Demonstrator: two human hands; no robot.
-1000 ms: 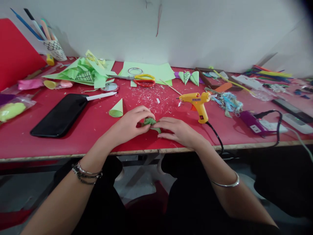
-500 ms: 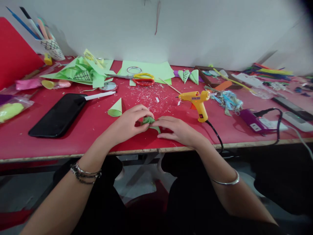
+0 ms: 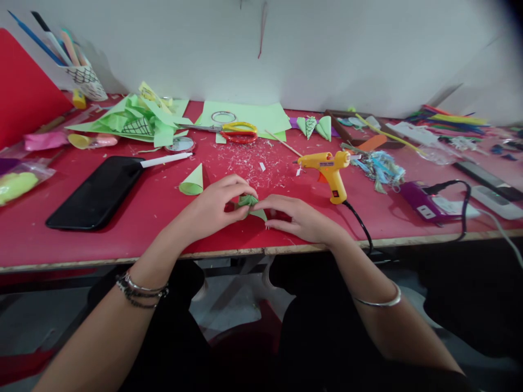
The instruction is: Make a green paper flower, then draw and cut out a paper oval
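**L & R hands meet over sm. green fold, nr edge**

Red table runs full width, lots on it. Far side, L of ctr: heap of crumpled green paper; flat green sheets just R of it. Nr ctr, left hand is curled nearly shut, thumb & fingers pinching the folded green paper. Right hand is part-open, thumb & index apart, index tip on same pc.; can't tell if its thumb touches. Black phone lies well L, white pen by its far R corner. Yellow glue gun lies R, beyond right hand. Scissors lie far ctr, nr sheets. Green paper cone sits just beyond left hand. Folded pc. is btwn hands, nr table edge, partly hidden by fingers. Tiny scraps litter mid-table.
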